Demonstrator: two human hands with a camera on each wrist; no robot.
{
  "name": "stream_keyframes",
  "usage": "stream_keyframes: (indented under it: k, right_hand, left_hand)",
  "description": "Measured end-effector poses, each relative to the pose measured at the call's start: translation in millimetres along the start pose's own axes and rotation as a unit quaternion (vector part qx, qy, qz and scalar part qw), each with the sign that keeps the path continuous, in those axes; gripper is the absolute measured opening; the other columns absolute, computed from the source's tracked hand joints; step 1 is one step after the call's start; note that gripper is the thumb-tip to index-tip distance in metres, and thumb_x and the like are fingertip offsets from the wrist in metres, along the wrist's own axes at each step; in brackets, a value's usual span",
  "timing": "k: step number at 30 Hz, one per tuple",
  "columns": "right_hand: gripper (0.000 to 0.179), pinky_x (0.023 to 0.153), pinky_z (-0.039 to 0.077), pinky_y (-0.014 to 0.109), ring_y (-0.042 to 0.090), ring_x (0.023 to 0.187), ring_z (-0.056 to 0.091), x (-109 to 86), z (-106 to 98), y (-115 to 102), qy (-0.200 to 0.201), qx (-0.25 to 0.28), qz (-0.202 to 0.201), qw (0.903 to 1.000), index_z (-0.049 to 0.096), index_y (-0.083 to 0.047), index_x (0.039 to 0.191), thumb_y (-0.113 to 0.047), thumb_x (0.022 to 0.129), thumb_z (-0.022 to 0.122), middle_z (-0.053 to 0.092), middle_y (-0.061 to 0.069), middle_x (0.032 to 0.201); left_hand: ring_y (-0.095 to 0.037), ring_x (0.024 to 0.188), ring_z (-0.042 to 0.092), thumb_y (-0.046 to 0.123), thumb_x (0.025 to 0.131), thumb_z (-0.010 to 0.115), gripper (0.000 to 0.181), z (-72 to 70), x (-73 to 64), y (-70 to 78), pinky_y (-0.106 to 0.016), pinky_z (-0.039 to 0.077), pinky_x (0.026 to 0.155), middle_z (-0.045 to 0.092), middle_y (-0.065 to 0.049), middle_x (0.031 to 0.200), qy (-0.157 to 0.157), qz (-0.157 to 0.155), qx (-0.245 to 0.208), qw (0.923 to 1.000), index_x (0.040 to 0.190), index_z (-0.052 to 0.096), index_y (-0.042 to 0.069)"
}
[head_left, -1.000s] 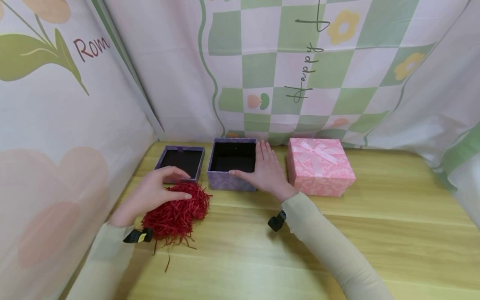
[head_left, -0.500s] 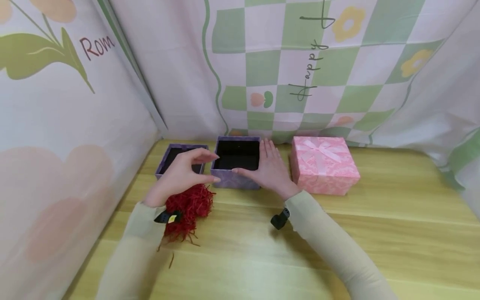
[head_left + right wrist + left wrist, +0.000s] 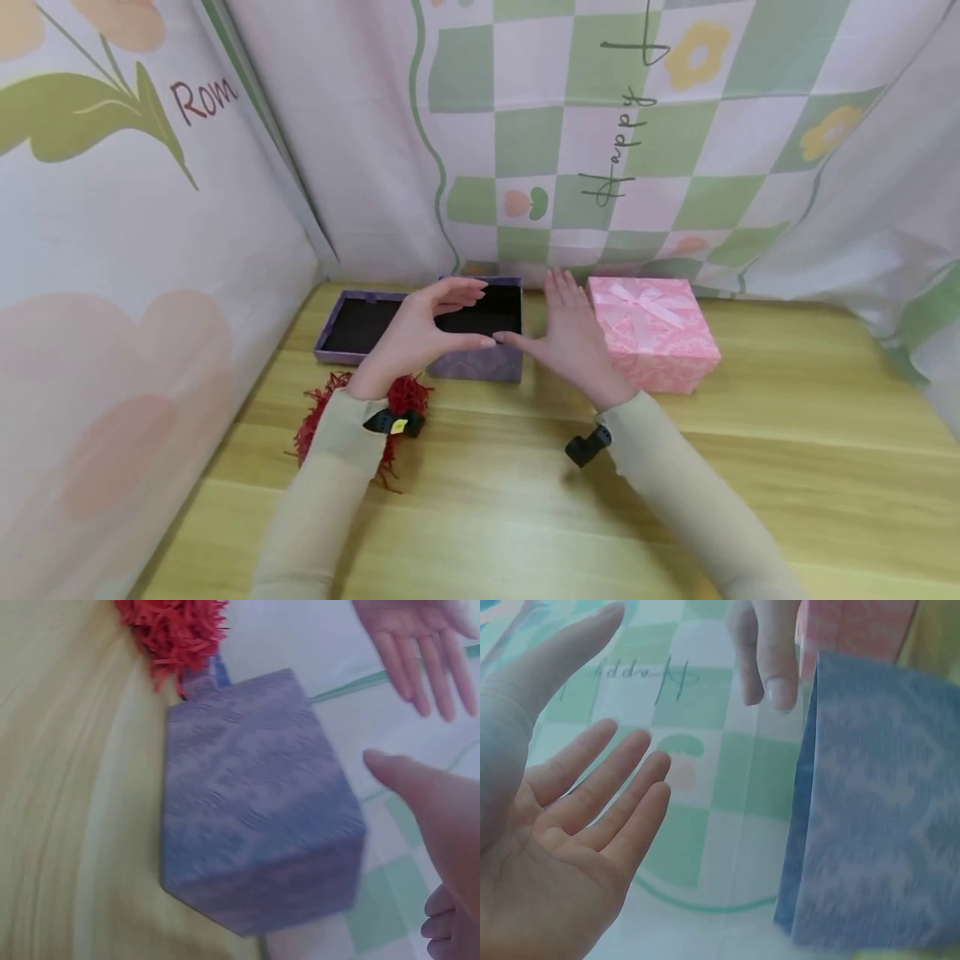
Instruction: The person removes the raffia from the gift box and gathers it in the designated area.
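Observation:
A purple patterned box (image 3: pixel 480 364) with a black inside stands uncovered at the back of the table. My left hand (image 3: pixel 423 325) hovers over its left part, fingers spread from the thumb and nothing held. To its right, my right hand (image 3: pixel 573 342) is raised with straight fingers, apart from the box wall in the right wrist view. Its thumb tip appears close to the left thumb in the head view. The shallow purple lid (image 3: pixel 360 327), black inside, lies left of the box. Red shredded paper (image 3: pixel 408 396) is heaped before the lid, partly hidden by the left forearm.
A pink gift box (image 3: pixel 660 354) with a ribbon bow stands right of the right hand. Behind everything hangs a checkered curtain (image 3: pixel 525 142), and another printed cloth (image 3: pixel 112 250) borders the left side. Wooden tabletop (image 3: pixel 495 492) stretches in front.
My left hand has moved right and up, from over the red shredded paper, past the lid, to above the purple box. My right hand has come away from the box's right side, moving right.

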State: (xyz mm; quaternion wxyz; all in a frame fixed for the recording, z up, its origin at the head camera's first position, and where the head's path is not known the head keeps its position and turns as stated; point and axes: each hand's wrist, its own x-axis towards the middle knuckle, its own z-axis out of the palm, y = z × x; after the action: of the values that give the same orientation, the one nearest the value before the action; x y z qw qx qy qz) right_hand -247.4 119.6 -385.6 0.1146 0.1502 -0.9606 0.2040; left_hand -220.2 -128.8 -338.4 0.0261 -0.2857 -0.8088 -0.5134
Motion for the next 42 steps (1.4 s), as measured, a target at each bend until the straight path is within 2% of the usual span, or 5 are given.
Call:
stream_keyframes:
  k: [11, 18, 30, 35, 42]
  right_hand:
    - [0.121, 0.121, 0.005, 0.053, 0.032, 0.153, -0.001, -40.6, -56.2, 38.5, 0.046, 0.058, 0.023, 0.9969, 0.011, 0.001, 0.162, -0.068, 0.083, 0.073, 0.003, 0.014, 0.168]
    - [0.116, 0.119, 0.002, 0.060, 0.032, 0.153, -0.004, -64.5, -80.6, 73.5, 0.063, 0.105, 0.068, 0.9901, 0.008, -0.004, 0.163, -0.057, 0.087, 0.076, 0.000, 0.011, 0.169]
    - [0.114, 0.113, 0.009, 0.070, 0.048, 0.150, 0.001, -94.5, -84.9, 135.6, 0.021, 0.165, 0.143, 0.9756, 0.001, -0.005, 0.163, -0.051, 0.090, 0.075, -0.001, 0.019, 0.167]
    - [0.110, 0.112, 0.015, 0.072, 0.055, 0.146, 0.008, -97.5, -80.9, 149.9, -0.005, 0.192, 0.162, 0.9678, 0.003, -0.001, 0.162, -0.048, 0.092, 0.074, 0.002, 0.027, 0.165]
    - [0.109, 0.116, 0.015, 0.060, 0.049, 0.148, 0.010, -96.5, -73.0, 166.1, -0.026, 0.267, 0.169, 0.9485, -0.005, -0.006, 0.162, -0.037, 0.095, 0.074, -0.001, 0.023, 0.166]
  left_hand:
    - [-0.007, 0.134, 0.048, 0.024, 0.082, 0.089, 0.078, 54.8, 10.8, 0.3, -0.026, 0.037, 0.111, 0.054, 0.002, 0.147, 0.010, 0.010, -0.045, 0.9989, 0.150, 0.051, 0.018]
    - [-0.008, 0.140, 0.040, 0.022, 0.080, 0.090, 0.091, 95.4, 8.6, -5.4, -0.030, 0.034, 0.114, 0.044, 0.005, 0.156, -0.013, -0.003, -0.077, 0.9969, 0.157, 0.042, 0.019]
    - [-0.008, 0.139, 0.040, 0.025, 0.078, 0.092, 0.098, 155.0, 11.4, -15.6, -0.030, 0.035, 0.113, 0.042, 0.001, 0.158, -0.028, -0.048, -0.126, 0.9905, 0.159, 0.038, 0.013]
    - [-0.014, 0.140, 0.042, 0.022, 0.079, 0.091, 0.096, 169.3, 24.8, -17.5, -0.036, 0.037, 0.113, 0.042, 0.002, 0.158, -0.011, -0.055, -0.155, 0.9862, 0.159, 0.038, 0.015]
    - [-0.012, 0.134, 0.049, 0.012, 0.080, 0.089, 0.089, 185.3, 49.2, -18.9, -0.025, 0.041, 0.107, 0.050, 0.003, 0.151, 0.045, -0.103, -0.171, 0.9788, 0.156, 0.043, 0.016]
